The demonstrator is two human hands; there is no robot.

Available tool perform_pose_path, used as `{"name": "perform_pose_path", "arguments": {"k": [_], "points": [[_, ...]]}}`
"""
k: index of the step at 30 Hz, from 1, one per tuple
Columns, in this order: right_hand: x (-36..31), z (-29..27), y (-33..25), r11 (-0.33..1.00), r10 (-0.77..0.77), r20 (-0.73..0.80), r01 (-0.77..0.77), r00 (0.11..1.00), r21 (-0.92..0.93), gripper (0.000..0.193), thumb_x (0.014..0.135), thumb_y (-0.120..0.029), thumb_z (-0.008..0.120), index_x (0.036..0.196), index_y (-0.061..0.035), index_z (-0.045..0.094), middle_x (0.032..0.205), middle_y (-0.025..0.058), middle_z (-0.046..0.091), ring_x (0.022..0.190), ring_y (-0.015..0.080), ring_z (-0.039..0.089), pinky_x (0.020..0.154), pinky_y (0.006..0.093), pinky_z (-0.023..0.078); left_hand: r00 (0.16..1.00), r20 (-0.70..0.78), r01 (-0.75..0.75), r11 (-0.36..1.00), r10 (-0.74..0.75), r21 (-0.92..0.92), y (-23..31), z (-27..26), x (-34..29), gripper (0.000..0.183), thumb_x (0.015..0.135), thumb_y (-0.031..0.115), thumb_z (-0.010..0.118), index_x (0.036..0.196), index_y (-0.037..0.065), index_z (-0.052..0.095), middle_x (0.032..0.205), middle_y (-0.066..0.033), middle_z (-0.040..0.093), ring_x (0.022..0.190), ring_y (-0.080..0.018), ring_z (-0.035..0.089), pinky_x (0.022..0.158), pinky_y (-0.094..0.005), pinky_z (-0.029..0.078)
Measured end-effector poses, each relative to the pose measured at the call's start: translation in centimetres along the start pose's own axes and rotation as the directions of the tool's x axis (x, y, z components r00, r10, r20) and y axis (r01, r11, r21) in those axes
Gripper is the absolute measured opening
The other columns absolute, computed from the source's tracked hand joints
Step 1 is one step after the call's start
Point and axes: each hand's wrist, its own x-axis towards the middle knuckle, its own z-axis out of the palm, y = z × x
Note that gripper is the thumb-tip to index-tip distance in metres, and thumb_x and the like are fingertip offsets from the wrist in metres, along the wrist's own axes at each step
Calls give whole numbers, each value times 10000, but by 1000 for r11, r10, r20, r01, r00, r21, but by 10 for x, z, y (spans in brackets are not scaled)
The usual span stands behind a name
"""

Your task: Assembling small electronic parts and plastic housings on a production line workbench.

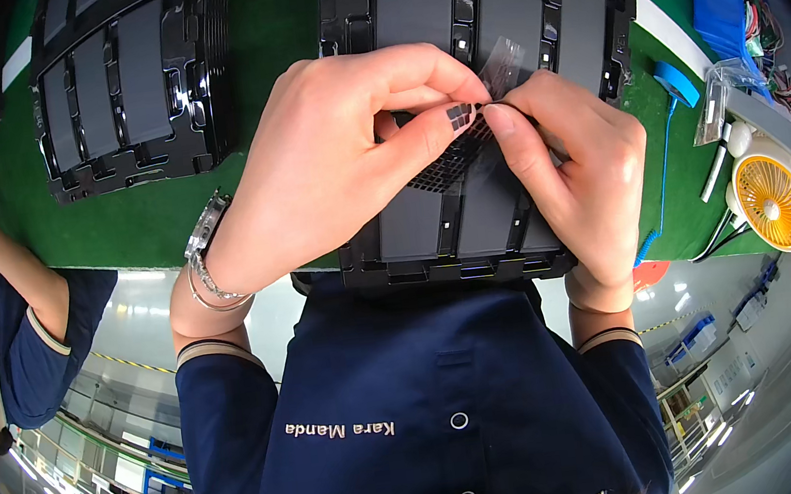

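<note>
My left hand [335,146] and my right hand [580,153] meet above a black plastic tray [622,21]. Both are closed, thumb against forefinger, at the edge of a thin sheet of small black squares [443,171]. Several black squares show at the tip of my left thumb; whether they stick to it I cannot tell. A strip of clear film [503,64] rises between the fingertips. What exactly the right fingertips pinch is partly hidden. Beneath, flat dark grey panels [411,1] lie in the tray's compartments.
Another black tray stack [200,74] with grey panels stands on the green table [268,27] to the left. At right are a yellow fan [773,202], a blue coiled cord [665,167], a clear bag [711,108] and wires. A co-worker's arm [17,261] reaches in at far left.
</note>
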Motion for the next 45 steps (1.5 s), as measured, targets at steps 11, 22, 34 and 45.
{"name": "perform_pose_path", "arguments": {"k": [11,22,34,45], "points": [[-1,1,1,1000,-23,-17,22,1000,-13,104,797,-87,739,785,-49,643,673,64,588,537,249,578,483,340,444,999,-12,-34,999,34,2,-1,1,0,124,926,47,622,1011,-35,661,902,-62,720,875,-80,654,776,-232,519],[0,-6,0,990,61,49,-67,997,127,98,780,-80,731,759,-35,647,609,48,541,468,169,500,446,294,378,998,35,-48,998,49,-43,0,-2,2,120,898,12,635,1003,-35,668,926,-62,724,893,-96,670,803,-238,529],[1,-7,-3,989,83,118,-96,990,113,95,800,-105,726,781,-37,662,615,45,556,474,164,516,448,300,383,999,37,-15,1000,14,17,-1,-1,0,116,896,5,633,999,-36,666,925,-69,726,890,-98,672,800,-242,529],[0,-9,-3,995,78,-12,-77,997,62,135,811,-87,760,783,-14,650,648,65,571,508,181,548,480,283,417,1000,13,15,999,-14,-52,0,0,0,115,925,24,614,1015,-38,653,938,-52,705,918,-94,654,824,-235,513]]}}
